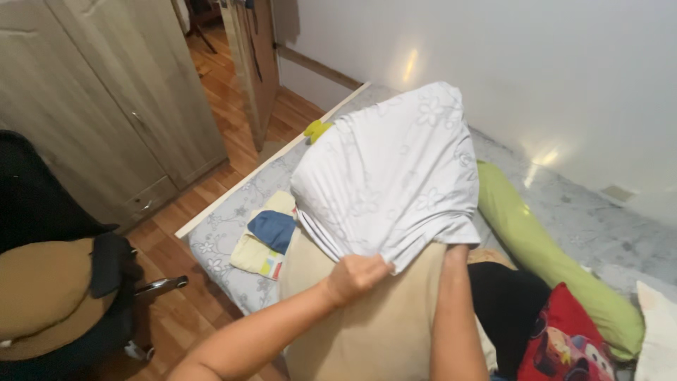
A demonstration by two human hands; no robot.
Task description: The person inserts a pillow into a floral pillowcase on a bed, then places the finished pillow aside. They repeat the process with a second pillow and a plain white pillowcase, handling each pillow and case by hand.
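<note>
A tan pillow [367,321] stands upright in front of me, its upper part covered by a light grey pillowcase [391,173] with a faint flower print. My left hand [356,276] is closed on the pillowcase's lower edge, bunching the fabric. My right hand [457,252] reaches up under the pillowcase hem on the right side; its fingers are hidden inside the cloth. Both forearms rise from the bottom of the view.
A mattress [226,233] with a grey flowered sheet lies on a wooden floor. On it are folded yellow and blue cloths [268,236], a long green bolster [543,247], a red cartoon pillow [564,346] and a black item [504,303]. Wardrobe [106,106] and dark chair [56,282] at left.
</note>
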